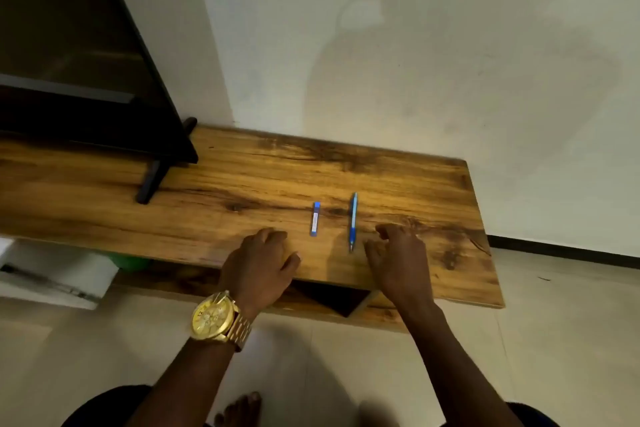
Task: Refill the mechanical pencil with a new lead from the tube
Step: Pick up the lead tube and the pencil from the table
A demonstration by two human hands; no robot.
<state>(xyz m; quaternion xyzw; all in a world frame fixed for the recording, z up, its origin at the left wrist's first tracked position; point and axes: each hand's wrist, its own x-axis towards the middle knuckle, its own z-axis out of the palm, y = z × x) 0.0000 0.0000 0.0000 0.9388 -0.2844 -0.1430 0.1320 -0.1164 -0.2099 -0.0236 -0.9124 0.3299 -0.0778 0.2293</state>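
Observation:
A blue mechanical pencil (352, 221) lies on the wooden table (242, 191), its tip pointing toward me. Just left of it lies a small lead tube (314, 219) with blue ends and a white label. My left hand (260, 265), with a gold watch on its wrist, rests palm-down near the table's front edge, left of the tube, holding nothing. My right hand (398, 260) rests to the right of the pencil with its fingers loosely curled, empty. Neither hand touches the pencil or the tube.
A black television (76, 55) on a black stand foot (150, 184) fills the table's left side. A pale wall rises behind the table. Below the top sits an open shelf gap (332, 298). White boxes (52, 274) lie on the floor at left.

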